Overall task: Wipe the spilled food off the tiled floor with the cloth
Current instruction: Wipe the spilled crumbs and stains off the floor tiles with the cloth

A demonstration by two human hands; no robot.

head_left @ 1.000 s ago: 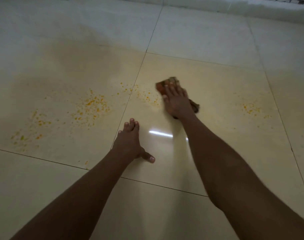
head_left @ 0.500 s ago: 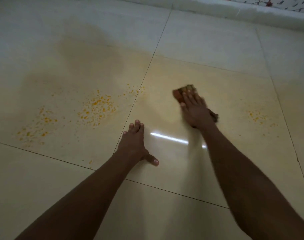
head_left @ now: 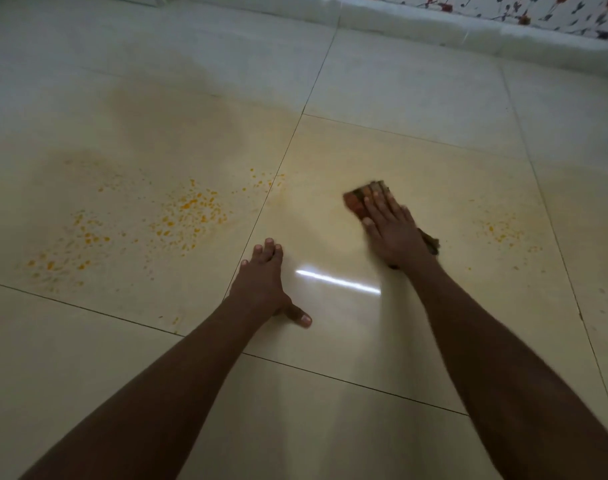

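Observation:
My right hand (head_left: pixel 392 230) lies flat on a brownish cloth (head_left: pixel 359 197), pressing it onto the cream tiled floor (head_left: pixel 382 140); the cloth sticks out past the fingertips and behind the wrist. My left hand (head_left: pixel 264 282) rests palm down on the floor beside a grout line, holding nothing. Orange-yellow food bits (head_left: pixel 188 213) are scattered over the tile to the left. A further patch of crumbs (head_left: pixel 56 258) lies at the far left. A faint smaller patch of spill (head_left: pixel 500 232) sits to the right of the cloth. A few specks (head_left: pixel 264 180) dot the grout line ahead.
A white raised edge (head_left: pixel 434 26) runs along the far side of the floor, with flower-patterned fabric (head_left: pixel 538 8) above it at the top right. A bright reflection of a light (head_left: pixel 337 280) shows on the tile between my hands.
My right hand has slid the cloth to the right, away from the grout line; the crumbs on that tile next to the line are gone. My left hand stayed put.

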